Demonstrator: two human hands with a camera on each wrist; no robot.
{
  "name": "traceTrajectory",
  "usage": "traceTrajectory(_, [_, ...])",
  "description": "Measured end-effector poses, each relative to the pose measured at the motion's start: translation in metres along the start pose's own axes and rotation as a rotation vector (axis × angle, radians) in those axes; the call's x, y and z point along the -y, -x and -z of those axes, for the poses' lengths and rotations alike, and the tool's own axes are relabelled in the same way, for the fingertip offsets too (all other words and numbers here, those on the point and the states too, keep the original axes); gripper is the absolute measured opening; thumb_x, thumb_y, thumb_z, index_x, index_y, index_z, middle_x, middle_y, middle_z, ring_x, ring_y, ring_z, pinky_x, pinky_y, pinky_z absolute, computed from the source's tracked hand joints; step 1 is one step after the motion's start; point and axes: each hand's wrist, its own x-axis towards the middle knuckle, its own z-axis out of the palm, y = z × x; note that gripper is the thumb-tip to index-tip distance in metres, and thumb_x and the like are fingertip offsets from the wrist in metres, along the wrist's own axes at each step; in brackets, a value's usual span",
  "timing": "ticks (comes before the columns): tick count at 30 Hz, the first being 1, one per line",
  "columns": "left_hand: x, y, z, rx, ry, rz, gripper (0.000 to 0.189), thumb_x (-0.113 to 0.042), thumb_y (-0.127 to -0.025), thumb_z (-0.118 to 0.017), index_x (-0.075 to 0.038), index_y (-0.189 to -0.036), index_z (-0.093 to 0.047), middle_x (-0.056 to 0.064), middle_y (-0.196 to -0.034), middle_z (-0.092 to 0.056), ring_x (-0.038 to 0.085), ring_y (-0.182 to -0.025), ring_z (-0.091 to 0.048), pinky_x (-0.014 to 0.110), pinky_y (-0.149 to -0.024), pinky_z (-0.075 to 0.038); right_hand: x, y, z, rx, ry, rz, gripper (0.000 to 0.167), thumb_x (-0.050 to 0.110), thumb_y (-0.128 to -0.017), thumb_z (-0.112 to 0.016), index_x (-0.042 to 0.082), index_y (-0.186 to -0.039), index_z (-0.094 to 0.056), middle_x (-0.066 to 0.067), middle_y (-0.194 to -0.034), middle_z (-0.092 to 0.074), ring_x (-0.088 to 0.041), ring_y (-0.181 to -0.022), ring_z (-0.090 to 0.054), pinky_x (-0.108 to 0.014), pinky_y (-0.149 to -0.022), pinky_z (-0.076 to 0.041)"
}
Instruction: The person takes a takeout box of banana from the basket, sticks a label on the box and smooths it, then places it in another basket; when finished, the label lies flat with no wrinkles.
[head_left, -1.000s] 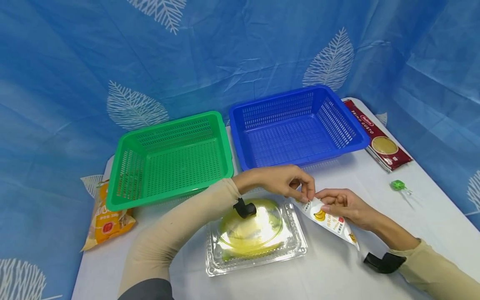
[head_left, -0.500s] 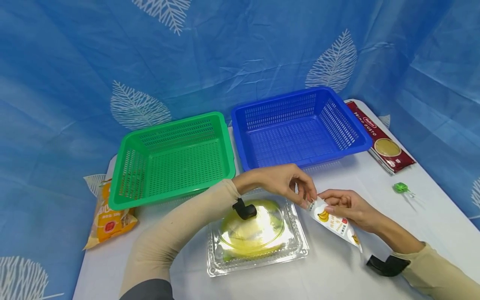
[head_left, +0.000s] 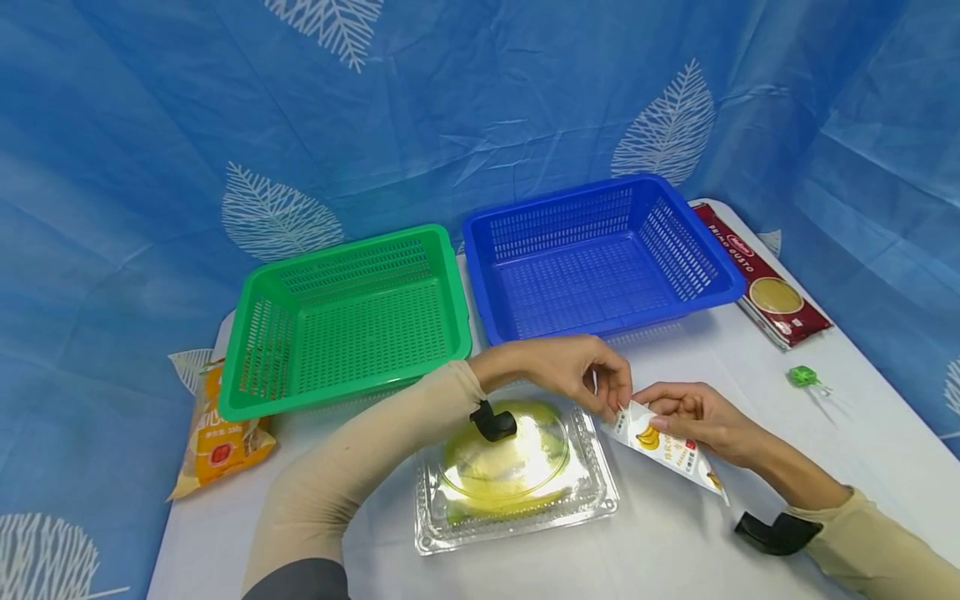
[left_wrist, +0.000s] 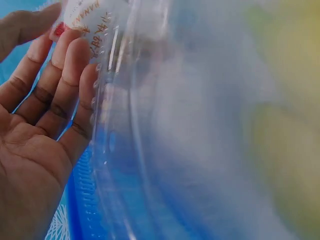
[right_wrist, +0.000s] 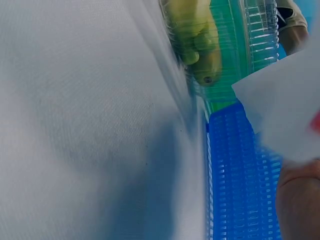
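A white banana-printed label (head_left: 671, 450) slants down to the right between my hands, beside the clear plastic box (head_left: 592, 512). Bananas (right_wrist: 207, 55) lie inside the box, as the right wrist view shows. My left hand (head_left: 566, 371) reaches over the box and pinches the label's upper left corner with thumb and fingertips. With the thumb laid on its printed face, my right hand (head_left: 712, 423) grips the label's upper edge. Up close in the left wrist view, left fingertips (left_wrist: 75, 55) overlap the label. The box's lid appears closed.
A green basket (head_left: 442, 250) and a blue basket (head_left: 731, 287) stand at the back. An orange snack bag (head_left: 225, 442) lies at left, partly behind the green basket. At right lie a red pasta packet (head_left: 780, 296) and a green-wrapped lollipop (head_left: 804, 377).
My left hand has dipped slightly, and the label's upper end has shifted a little between my fingers. Both hands keep hold of it. The box and baskets stay put.
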Motion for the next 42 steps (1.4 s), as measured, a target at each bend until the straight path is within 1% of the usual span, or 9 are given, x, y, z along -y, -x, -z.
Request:
traceTrajectory(2, [0.001, -0.001, -0.001, 0.011, 0.0, 0.0, 0.018, 0.002, -0.085, -0.07, -0.002, -0.102, -0.067, 0.004, -0.09, -0.071, 0.016, -0.08, -0.065, 0.025, -0.076, -0.057, -0.001, 0.0, -0.001, -0.01, 0.027, 0.003, 0.049, -0.019, -0.093, -0.036, 0.007, -0.127, -0.06, 0.005, -0.098, -0.072, 0.001, -0.072, -0.06, -0.026, -0.041, -0.038])
traceTrajectory(4, [0.001, -0.002, -0.001, 0.013, -0.001, -0.01, 0.018, 0.004, -0.086, -0.068, -0.001, -0.103, -0.069, 0.006, -0.091, -0.071, 0.017, -0.08, -0.065, 0.026, -0.075, -0.058, -0.001, 0.0, -0.002, -0.019, 0.038, 0.002, 0.049, -0.019, -0.093, -0.038, 0.008, -0.126, -0.06, 0.005, -0.097, -0.071, 0.002, -0.07, -0.057, -0.027, -0.041, -0.035])
traceTrajectory(6, [0.0, -0.001, 0.001, 0.018, -0.014, -0.008, 0.02, 0.005, -0.086, -0.067, 0.0, -0.105, -0.07, 0.008, -0.095, -0.072, 0.015, -0.081, -0.066, 0.025, -0.077, -0.058, -0.002, 0.0, -0.001, -0.016, 0.037, 0.002, 0.049, -0.019, -0.093, -0.037, 0.008, -0.127, -0.06, 0.004, -0.099, -0.072, 0.001, -0.072, -0.06, -0.023, -0.043, -0.041])
traceTrajectory(9, [-0.002, 0.001, 0.004, 0.028, -0.025, -0.016, 0.025, 0.007, -0.086, -0.065, 0.002, -0.109, -0.072, 0.012, -0.103, -0.073, 0.018, -0.088, -0.068, 0.026, -0.08, -0.058, -0.003, 0.0, 0.001, -0.001, 0.035, 0.008, 0.049, -0.019, -0.093, -0.036, 0.006, -0.129, -0.059, -0.001, -0.106, -0.073, -0.003, -0.083, -0.067, -0.015, -0.062, -0.055])
traceTrajectory(15, [-0.002, 0.007, 0.007, 0.024, 0.009, -0.046, 0.029, 0.006, -0.087, -0.064, 0.003, -0.115, -0.07, 0.013, -0.109, -0.07, 0.016, -0.094, -0.067, 0.026, -0.086, -0.057, -0.004, 0.002, 0.003, -0.018, 0.026, -0.019, 0.049, -0.019, -0.094, -0.036, 0.007, -0.129, -0.059, -0.002, -0.106, -0.073, -0.006, -0.086, -0.07, -0.018, -0.065, -0.058])
traceTrajectory(19, [0.002, 0.014, 0.006, -0.019, 0.106, -0.087, 0.033, 0.006, -0.086, -0.067, 0.007, -0.119, -0.067, 0.017, -0.111, -0.068, 0.012, -0.093, -0.065, 0.03, -0.09, -0.057, -0.005, 0.002, 0.003, -0.007, -0.001, -0.021, 0.046, -0.017, -0.095, -0.035, 0.005, -0.129, -0.058, -0.003, -0.106, -0.073, -0.007, -0.087, -0.07, -0.02, -0.067, -0.059])
traceTrajectory(22, [0.005, 0.022, 0.006, -0.058, 0.177, -0.128, 0.036, 0.008, -0.085, -0.068, 0.011, -0.12, -0.064, 0.022, -0.113, -0.066, 0.017, -0.095, -0.066, 0.034, -0.091, -0.057, -0.006, 0.002, 0.003, -0.011, 0.005, -0.01, 0.047, -0.018, -0.095, -0.035, 0.005, -0.129, -0.058, -0.002, -0.106, -0.073, -0.007, -0.087, -0.07, -0.02, -0.067, -0.058])
traceTrajectory(32, [0.004, 0.068, 0.017, -0.186, 0.246, -0.237, 0.037, 0.011, -0.084, -0.069, 0.017, -0.119, -0.06, 0.026, -0.115, -0.063, 0.045, -0.102, -0.06, 0.05, -0.094, -0.053, -0.003, 0.003, 0.003, -0.043, 0.05, 0.0, 0.052, -0.019, -0.094, -0.036, 0.01, -0.13, -0.058, 0.004, -0.1, -0.072, -0.002, -0.083, -0.067, -0.016, -0.063, -0.056])
traceTrajectory(42, [0.003, 0.127, 0.024, -0.312, 0.287, -0.283, 0.045, -0.002, -0.083, -0.076, 0.021, -0.118, -0.058, 0.018, -0.115, -0.064, 0.023, -0.101, -0.065, 0.048, -0.095, -0.053, 0.001, 0.01, 0.012, -0.082, 0.058, -0.042, 0.05, -0.017, -0.096, -0.035, 0.01, -0.131, -0.056, -0.001, -0.105, -0.074, -0.005, -0.083, -0.07, -0.021, -0.065, -0.059])
